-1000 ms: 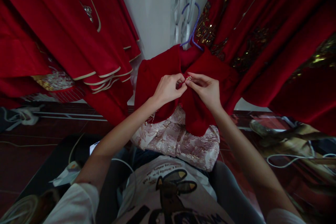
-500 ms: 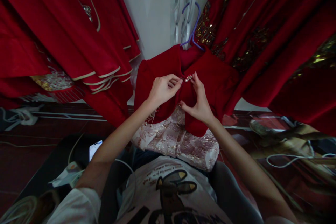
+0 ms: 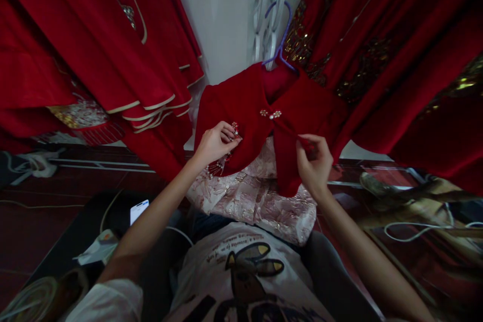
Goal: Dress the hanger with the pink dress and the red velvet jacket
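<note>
A short red velvet cape [image 3: 241, 105] hangs on a purple hanger [image 3: 279, 35] in front of me, closed at the neck by a small pearl clasp [image 3: 270, 114]. Under it hangs a pale pink and gold brocade garment [image 3: 256, 198]. My left hand [image 3: 215, 143] pinches the cape's left front edge next to a beaded tassel [image 3: 221, 163]. On the other side, my right hand [image 3: 314, 163] is closed on the cape's right front edge. Both hands sit below the clasp.
Red embroidered gowns hang on the left [image 3: 94, 45] and on the right [image 3: 396, 60], close around the cape. A white wall [image 3: 222, 15] is behind. A phone [image 3: 138, 210] and cables [image 3: 411, 231] lie on the dark floor below.
Both hands have left the clasp, which now stays fastened, and moved down and apart to the cape's front edges.
</note>
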Tool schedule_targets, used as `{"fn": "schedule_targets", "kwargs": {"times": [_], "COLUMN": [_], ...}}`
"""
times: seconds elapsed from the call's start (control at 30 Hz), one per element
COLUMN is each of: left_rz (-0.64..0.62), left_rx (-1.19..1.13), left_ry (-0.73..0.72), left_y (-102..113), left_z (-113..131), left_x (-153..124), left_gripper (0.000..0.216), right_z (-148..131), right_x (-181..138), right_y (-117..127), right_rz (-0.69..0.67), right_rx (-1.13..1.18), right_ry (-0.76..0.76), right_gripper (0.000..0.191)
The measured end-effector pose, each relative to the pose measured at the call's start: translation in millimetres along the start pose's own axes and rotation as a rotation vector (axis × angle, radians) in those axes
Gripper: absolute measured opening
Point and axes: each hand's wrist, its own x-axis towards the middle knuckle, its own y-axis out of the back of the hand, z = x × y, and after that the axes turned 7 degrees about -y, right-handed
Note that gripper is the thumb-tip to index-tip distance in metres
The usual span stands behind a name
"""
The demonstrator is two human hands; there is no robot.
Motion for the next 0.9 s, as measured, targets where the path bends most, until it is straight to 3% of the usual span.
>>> {"fn": "schedule_targets", "kwargs": {"times": [0.1, 0.2, 0.3, 0.4, 0.57, 0.77, 0.9], "left_rz": [0.028, 0.079, 0.168, 0.225, 0.279, 0.274, 0.306], "left_rx": [0.008, 0.037, 0.027, 0.001, -0.103, -0.484, -0.512], "left_ry": [0.032, 0.048, 0.057, 0.055, 0.06, 0.157, 0.147], "left_y": [-17, -29, -35, -34, -32, -36, -34], "left_z": [-3, 1, 4, 4, 2, -2, -1], "left_x": [-2, -1, -1, -3, -3, 2, 1], "left_gripper": [0.034, 0.035, 0.026, 0.017, 0.012, 0.023, 0.023], "right_z": [-38, -62, -65, -50, -20, -10, -8], "right_x": [1, -4, -9, -8, 4, 12, 12], "right_y": [2, -8, -29, -53, -87, -111, -116], "right_rz": [-0.056, -0.204, -0.409, -0.52, -0.467, -0.375, -0.437], "right_rx": [0.103, 0.138, 0.135, 0.154, 0.27, 0.26, 0.33], "right_ry": [-0.019, -0.008, 0.018, 0.003, -0.153, -0.216, -0.264], "right_gripper": [0.015, 0.021, 0.022, 0.018, 0.025, 0.021, 0.032]}}
